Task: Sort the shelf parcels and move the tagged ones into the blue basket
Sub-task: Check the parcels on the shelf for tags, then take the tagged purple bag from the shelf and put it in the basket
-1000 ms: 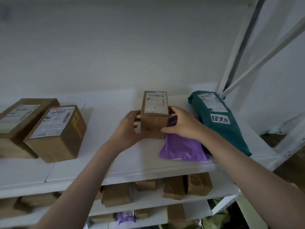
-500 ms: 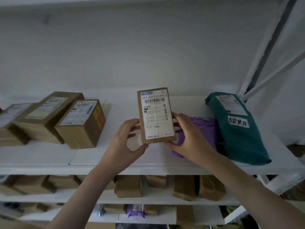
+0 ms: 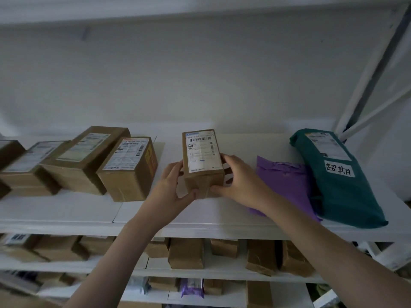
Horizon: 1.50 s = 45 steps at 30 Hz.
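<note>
Nearest me, the lower shelves [image 3: 222, 273] carry rows of brown boxes and a small purple packet [image 3: 192, 287]. Above them, on the top shelf [image 3: 66, 210], I have both hands clamped on the small brown box [image 3: 203, 165]: my left hand [image 3: 171, 185] grips its left side, my right hand [image 3: 240, 181] its right, label facing up. Just right of my right hand lies the purple mailer [image 3: 287, 183], partly under my wrist, touching the green mailer [image 3: 338, 181] with its handwritten white tag [image 3: 339, 168]. To the left, the labelled box [image 3: 130, 167] stands near, with more cartons [image 3: 84, 156] beyond it. The white wall [image 3: 200, 74] closes the far side.
</note>
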Each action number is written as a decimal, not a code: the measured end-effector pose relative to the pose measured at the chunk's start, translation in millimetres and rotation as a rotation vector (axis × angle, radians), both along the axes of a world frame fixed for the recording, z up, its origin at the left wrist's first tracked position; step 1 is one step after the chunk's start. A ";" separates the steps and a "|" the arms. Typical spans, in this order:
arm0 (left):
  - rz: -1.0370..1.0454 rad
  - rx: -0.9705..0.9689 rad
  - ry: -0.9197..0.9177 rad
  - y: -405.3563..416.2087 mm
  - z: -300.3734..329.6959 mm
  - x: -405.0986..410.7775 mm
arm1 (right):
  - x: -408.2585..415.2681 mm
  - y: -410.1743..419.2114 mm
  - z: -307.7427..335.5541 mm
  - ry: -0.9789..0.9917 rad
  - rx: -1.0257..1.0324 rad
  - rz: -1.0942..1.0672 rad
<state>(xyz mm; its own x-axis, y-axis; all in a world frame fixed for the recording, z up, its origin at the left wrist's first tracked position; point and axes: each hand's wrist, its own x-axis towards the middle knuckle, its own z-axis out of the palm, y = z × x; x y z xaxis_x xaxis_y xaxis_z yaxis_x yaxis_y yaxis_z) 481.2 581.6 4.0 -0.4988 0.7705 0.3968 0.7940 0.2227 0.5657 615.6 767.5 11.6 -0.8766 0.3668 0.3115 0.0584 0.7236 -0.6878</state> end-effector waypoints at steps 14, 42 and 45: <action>0.234 -0.348 0.180 -11.7 14.9 -45.6 | -58.1 -19.7 5.8 -0.117 0.116 -0.103; -0.189 -0.274 0.388 114.8 -25.5 87.2 | 165.7 32.5 -20.3 -0.324 0.241 -0.523; -0.186 -0.277 0.421 116.5 -23.7 88.3 | 157.5 36.9 -23.8 -0.320 0.200 -0.446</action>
<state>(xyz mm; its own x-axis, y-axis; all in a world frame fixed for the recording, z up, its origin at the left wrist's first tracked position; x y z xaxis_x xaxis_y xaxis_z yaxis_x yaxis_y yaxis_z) 569.4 698.2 -19.7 -0.1856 0.9349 0.3026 0.9797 0.1523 0.1302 773.1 804.4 -12.2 -0.7126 0.6836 0.1576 0.5699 0.6951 -0.4383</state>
